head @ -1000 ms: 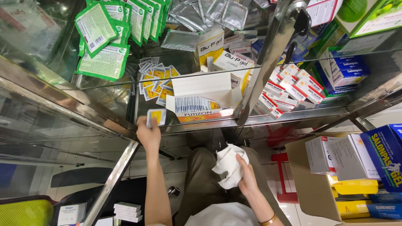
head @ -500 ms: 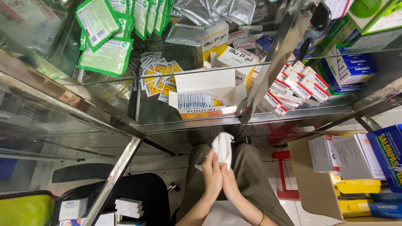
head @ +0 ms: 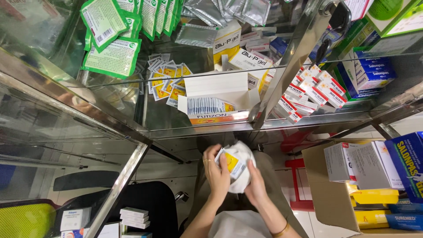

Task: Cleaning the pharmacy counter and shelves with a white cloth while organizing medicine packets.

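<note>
While green packets (head: 115,56) hang high on the left, an open white box (head: 217,99) of small sachets sits on the glass shelf (head: 282,124) in the middle. Below it, the left hand (head: 217,174) pinches a small yellow and white sachet (head: 232,163) against a white bundle (head: 242,169). The right hand (head: 255,187) cups that bundle. Cardboard boxes (head: 352,163) stand on the right.

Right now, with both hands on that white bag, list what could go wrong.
The yellow sachet sits at the mouth of the white bag, pinched only by the left hand, so it might slip to the floor. The right hand only cups the bag, which could sag. The open box stands at the edge of the glass shelf and could get knocked.
</note>
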